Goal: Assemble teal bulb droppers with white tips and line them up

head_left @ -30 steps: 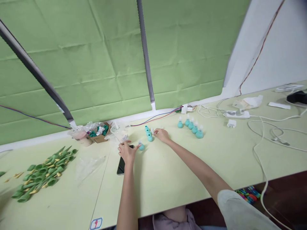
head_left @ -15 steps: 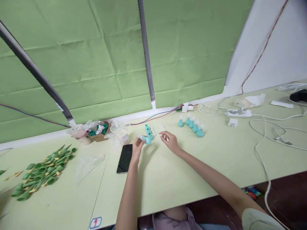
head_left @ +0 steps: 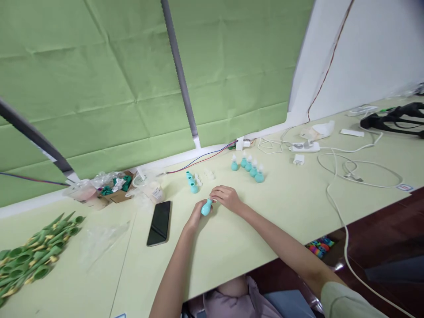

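My left hand (head_left: 198, 213) is closed around a teal rubber bulb (head_left: 206, 208), held tilted just above the table with its neck to the upper right. At that neck my right hand (head_left: 227, 197) has its fingers closed on a small white nozzle tip, mostly hidden by the fingers. Behind my hands stand several open teal bulbs (head_left: 194, 187) in a short row. Beside them lie several loose white nozzle tips (head_left: 209, 174). Farther right, a group of teal bulbs with white tips fitted (head_left: 259, 176) stands upright.
A black phone (head_left: 159, 223) lies left of my hands. Beyond it are a plastic cup (head_left: 154, 191), an open cardboard box (head_left: 121, 195) and a clear bag (head_left: 103, 240). Green flower-like parts (head_left: 39, 251) are heaped at far left. A power strip (head_left: 304, 147) and white cables lie right.
My left hand has brought the bulb nearer to me, away from the row of bulbs. My right hand has moved from the loose tips to the bulb's neck. The view has turned right.
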Demonstrator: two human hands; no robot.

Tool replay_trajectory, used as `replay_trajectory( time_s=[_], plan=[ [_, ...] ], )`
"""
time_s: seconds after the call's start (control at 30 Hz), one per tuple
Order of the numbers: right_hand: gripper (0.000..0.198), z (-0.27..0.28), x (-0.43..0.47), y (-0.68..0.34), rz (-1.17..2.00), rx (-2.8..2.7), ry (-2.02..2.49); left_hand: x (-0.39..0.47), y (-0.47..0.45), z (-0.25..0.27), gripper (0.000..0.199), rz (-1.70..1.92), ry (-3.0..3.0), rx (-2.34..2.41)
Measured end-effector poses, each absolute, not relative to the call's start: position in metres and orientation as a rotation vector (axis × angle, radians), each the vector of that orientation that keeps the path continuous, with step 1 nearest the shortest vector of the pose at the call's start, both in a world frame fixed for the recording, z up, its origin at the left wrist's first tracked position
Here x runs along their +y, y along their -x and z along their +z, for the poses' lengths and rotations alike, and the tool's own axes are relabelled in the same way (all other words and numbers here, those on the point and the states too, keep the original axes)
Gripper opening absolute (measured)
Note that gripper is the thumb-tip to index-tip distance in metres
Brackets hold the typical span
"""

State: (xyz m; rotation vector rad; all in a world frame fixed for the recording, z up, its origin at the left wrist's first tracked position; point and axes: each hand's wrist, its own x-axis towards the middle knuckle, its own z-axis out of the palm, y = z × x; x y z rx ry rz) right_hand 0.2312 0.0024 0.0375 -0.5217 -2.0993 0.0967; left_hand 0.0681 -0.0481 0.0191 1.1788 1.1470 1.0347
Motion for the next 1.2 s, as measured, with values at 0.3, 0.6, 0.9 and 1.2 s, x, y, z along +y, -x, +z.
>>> replay_trajectory(
  time_s=[0.3,0.6,0.9,1.2],
  plan=[
    [0.019,0.037,0.007,-0.234,0.127,-2.128,0.525,-0.050,-0.071,0.018,0.044,1.088,-1.245,1.162],
    [0.012,0.051,0.009,-0.238,0.313,-2.338,0.596,-0.059,-0.077,0.032,0.047,1.023,-1.371,1.247],
    [0.011,0.036,0.019,-0.236,0.689,-2.283,0.666,-0.057,-0.078,0.031,0.047,0.995,-1.397,1.254],
    [0.021,0.035,0.035,-0.242,1.167,-1.705,0.675,-0.059,-0.081,0.032,0.042,0.967,-1.461,1.218]
  ],
)
